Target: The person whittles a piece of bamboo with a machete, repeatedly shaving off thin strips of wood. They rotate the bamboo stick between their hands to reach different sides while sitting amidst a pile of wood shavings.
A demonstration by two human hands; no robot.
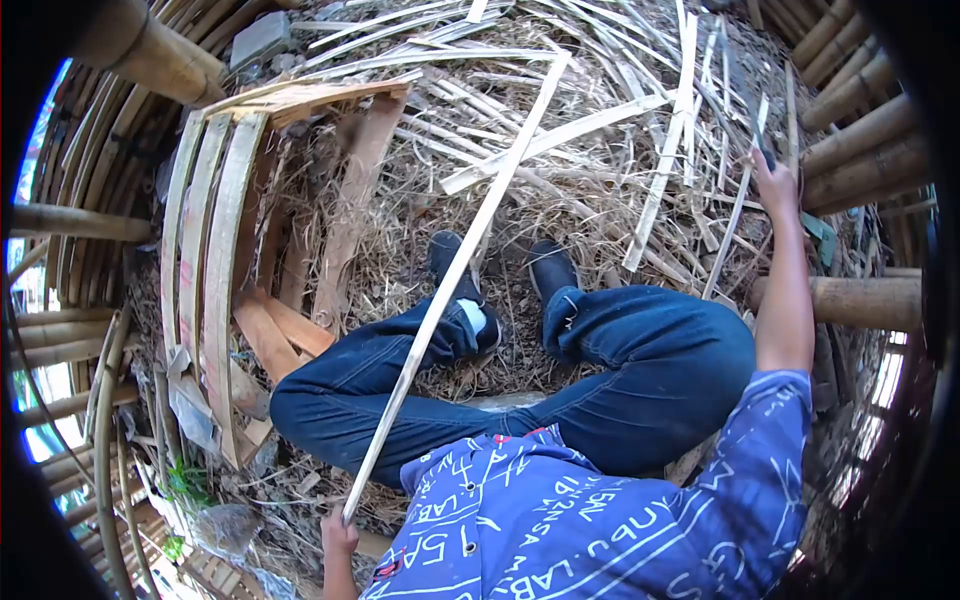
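Note:
My left hand (340, 540) is closed round the near end of a long, pale bamboo strip (462, 262). The strip slants up across my left leg and between my feet, its far end over the litter ahead. Out to the right, my right hand (778, 190) grips the dark handle of a long knife (766, 158). Its thin blade points away from me and is hard to pick out against the scattered strips. Below that hand, another narrow strip (728, 235) leans across the ground.
A slatted wooden crate (236, 200) stands to my left. Several split strips (560, 140) and curly shavings (600, 195) cover the ground ahead. Thick bamboo poles (845, 302) jut in from the right, and another pole (150, 50) stands at upper left. A grey block (260, 40) lies behind the crate.

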